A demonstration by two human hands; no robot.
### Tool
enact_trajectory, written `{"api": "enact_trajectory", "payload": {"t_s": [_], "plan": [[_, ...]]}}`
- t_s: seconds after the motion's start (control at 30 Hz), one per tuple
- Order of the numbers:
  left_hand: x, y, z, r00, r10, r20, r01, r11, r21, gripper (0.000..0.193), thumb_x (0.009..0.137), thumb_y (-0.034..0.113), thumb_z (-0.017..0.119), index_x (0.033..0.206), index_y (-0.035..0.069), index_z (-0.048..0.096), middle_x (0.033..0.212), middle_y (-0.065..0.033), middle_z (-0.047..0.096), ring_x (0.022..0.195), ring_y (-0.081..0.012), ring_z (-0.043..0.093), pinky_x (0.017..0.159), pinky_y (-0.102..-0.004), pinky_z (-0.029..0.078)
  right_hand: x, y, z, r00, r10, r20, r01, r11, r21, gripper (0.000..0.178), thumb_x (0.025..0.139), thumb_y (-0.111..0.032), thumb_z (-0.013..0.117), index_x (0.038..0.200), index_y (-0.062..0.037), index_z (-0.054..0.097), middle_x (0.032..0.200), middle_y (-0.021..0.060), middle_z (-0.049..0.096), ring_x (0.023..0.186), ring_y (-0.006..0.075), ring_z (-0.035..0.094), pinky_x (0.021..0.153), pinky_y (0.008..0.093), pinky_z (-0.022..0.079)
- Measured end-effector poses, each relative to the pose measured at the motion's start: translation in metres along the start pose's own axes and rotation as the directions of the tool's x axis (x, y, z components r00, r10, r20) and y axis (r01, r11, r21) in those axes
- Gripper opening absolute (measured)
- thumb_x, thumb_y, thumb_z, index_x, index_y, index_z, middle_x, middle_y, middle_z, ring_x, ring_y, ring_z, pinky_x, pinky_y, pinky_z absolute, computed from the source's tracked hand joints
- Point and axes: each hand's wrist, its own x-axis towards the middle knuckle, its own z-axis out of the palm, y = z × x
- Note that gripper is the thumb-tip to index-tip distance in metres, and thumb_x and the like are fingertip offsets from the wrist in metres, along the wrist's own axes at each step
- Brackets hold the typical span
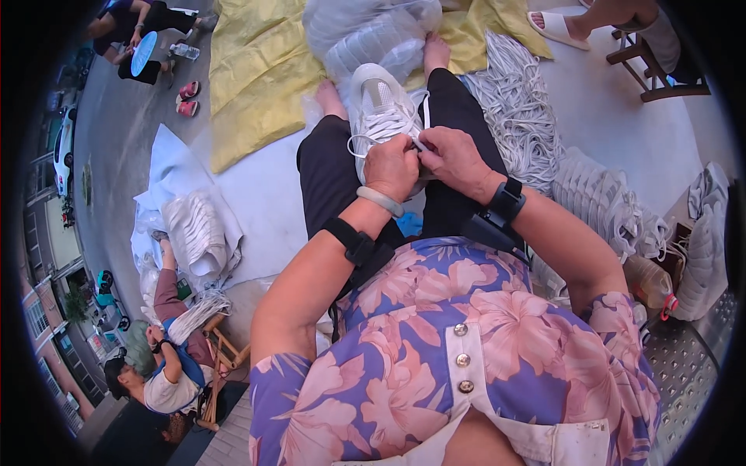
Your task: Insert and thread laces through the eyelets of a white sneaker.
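Observation:
A white sneaker (378, 97) with a mesh toe rests between my knees, its toe pointing away from me. White shoelace (381, 126) crosses its tongue, and a loop of it bows out at the shoe's left side. At the upper lacing my left hand (391, 168) is closed, its fingertips pinching the lace. Right beside it, nearly touching, my right hand (457, 161) pinches a lace end that sticks up between thumb and finger. Both hands hide the shoe's ankle opening.
White laces (517, 109) lie heaped right of my leg. Stacked white shoe pieces (594, 186) stand at the right, others (194, 233) at the left. Clear plastic bags (373, 39) lie beyond my feet on yellow sheeting (256, 85). Several people sit nearby, one on a wooden chair (227, 342).

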Motion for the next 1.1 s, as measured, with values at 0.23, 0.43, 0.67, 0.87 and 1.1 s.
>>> {"api": "enact_trajectory", "payload": {"t_s": [0.23,0.43,0.67,0.87,1.1], "plan": [[0.007,0.009,0.001,0.988,-0.117,0.104,0.111,0.992,0.059,0.015,0.076,0.019,0.056,0.074,0.005,0.061,0.071,-0.0190,0.061,0.070,-0.0372,0.059,0.065,-0.0462,0.046,-0.001,0.007,-0.002,0.998,0.029,-0.053,-0.022,0.991,0.130,0.012,0.070,-0.015,0.055,0.071,-0.0028,0.057,0.070,0.0180,0.057,0.071,0.0368,0.057,0.064,0.0449,0.045],[0.007,0.016,-0.022,0.972,-0.123,0.198,0.063,0.956,0.286,0.012,0.076,0.016,0.055,0.076,0.004,0.057,0.073,-0.0185,0.061,0.072,-0.0376,0.059,0.064,-0.0480,0.045,-0.006,-0.002,0.009,0.998,-0.059,-0.036,0.062,0.994,0.089,0.017,0.070,-0.012,0.055,0.084,-0.0045,0.051,0.078,0.0176,0.056,0.075,0.0368,0.056,0.066,0.0452,0.045],[-0.049,-0.037,-0.129,0.916,-0.224,0.331,0.058,0.894,0.445,0.010,0.076,0.014,0.059,0.073,0.004,0.055,0.070,-0.0175,0.060,0.072,-0.0383,0.057,0.062,-0.0474,0.044,-0.014,0.007,-0.001,0.996,-0.066,-0.060,0.072,0.992,0.108,0.020,0.070,-0.011,0.057,0.088,-0.0053,0.051,0.075,0.0149,0.053,0.075,0.0344,0.055,0.066,0.0426,0.044],[-0.121,-0.126,-0.188,0.776,-0.599,0.198,0.399,0.708,0.582,0.012,0.076,0.015,0.059,0.075,0.003,0.057,0.074,-0.0193,0.060,0.077,-0.0387,0.058,0.066,-0.0465,0.044,-0.009,0.003,0.005,0.996,-0.064,-0.064,0.070,0.993,0.092,0.025,0.071,-0.009,0.060,0.095,-0.0034,0.055,0.070,0.0120,0.050,0.064,0.0275,0.053,0.059,0.0345,0.044],[-0.081,-0.088,-0.150,0.979,-0.190,0.070,0.133,0.865,0.484,0.014,0.073,0.014,0.063,0.081,0.004,0.058,0.081,-0.0144,0.060,0.079,-0.0331,0.056,0.069,-0.0419,0.044,-0.011,-0.005,-0.008,0.994,0.061,-0.091,-0.041,0.977,0.208,0.027,0.072,-0.013,0.062,0.095,-0.0043,0.052,0.071,0.0124,0.057,0.064,0.0312,0.058,0.058,0.0379,0.047]]}}
